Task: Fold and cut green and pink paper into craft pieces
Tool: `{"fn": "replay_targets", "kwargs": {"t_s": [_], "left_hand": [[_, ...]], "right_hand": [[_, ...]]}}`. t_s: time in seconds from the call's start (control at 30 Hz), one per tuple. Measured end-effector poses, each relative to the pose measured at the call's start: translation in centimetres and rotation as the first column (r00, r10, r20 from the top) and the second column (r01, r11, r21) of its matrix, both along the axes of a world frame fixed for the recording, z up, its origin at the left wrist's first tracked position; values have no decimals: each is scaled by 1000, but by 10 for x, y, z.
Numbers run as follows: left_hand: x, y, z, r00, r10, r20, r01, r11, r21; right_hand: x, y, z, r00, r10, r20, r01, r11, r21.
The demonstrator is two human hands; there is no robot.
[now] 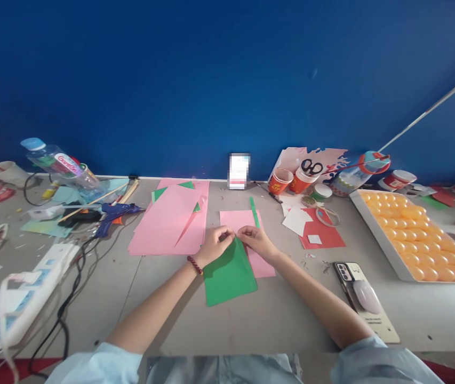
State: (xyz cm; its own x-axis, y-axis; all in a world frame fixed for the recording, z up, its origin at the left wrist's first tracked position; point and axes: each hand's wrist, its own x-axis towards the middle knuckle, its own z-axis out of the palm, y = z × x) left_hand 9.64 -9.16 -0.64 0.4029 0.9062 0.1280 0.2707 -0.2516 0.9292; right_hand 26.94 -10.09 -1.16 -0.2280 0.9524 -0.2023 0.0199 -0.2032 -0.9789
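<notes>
A green sheet of paper point(231, 274) lies at a slant in front of me, partly over a pink sheet of paper point(262, 265). At its top edge my left hand point(218, 242) is closed in a pinch, a dark beaded bracelet on the wrist. My right hand point(257, 240) pinches the same edge from the other side, its fingertips almost meeting those of the left. The fingers hide just how the paper edge sits between them. Beyond my right hand, a narrow green paper strip point(254, 212) lies across the pink sheet.
Pink sheets point(167, 224) lie to the left, near a blue glue gun point(111, 216) and a white power strip point(27, 298). Red paper cups point(280, 181), scissors point(311, 167) and red paper point(333, 232) are at right. A phone point(371, 314) and a tray of orange balls point(419, 240) stand further right.
</notes>
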Motion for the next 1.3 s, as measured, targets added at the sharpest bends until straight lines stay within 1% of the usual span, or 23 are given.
{"fn": "replay_targets", "kwargs": {"t_s": [0.33,0.57,0.7,0.8,0.97,1.1,1.3], "left_hand": [[0,1,-2,999,7,32,-6,1000,-22],[-1,2,-4,999,9,48,-6,998,-64],[-1,1,-4,997,37,60,-31,994,-102],[-2,1,-2,997,49,63,-42,993,-113],[-4,1,0,999,4,34,0,992,-126],[-5,3,-1,999,-43,-4,42,995,-88],[-6,4,-1,998,-68,0,67,994,-81]], "right_hand": [[1,0,-4,999,-21,-33,20,1000,-24],[3,2,-6,997,-8,-81,3,997,-71],[5,3,-8,997,22,-73,-28,996,-89],[6,3,-9,998,23,-54,-28,995,-96],[5,2,-7,997,12,-71,-20,994,-112],[4,1,-5,998,6,-67,-12,996,-91],[4,0,-4,997,10,-82,-16,997,-71]]}}
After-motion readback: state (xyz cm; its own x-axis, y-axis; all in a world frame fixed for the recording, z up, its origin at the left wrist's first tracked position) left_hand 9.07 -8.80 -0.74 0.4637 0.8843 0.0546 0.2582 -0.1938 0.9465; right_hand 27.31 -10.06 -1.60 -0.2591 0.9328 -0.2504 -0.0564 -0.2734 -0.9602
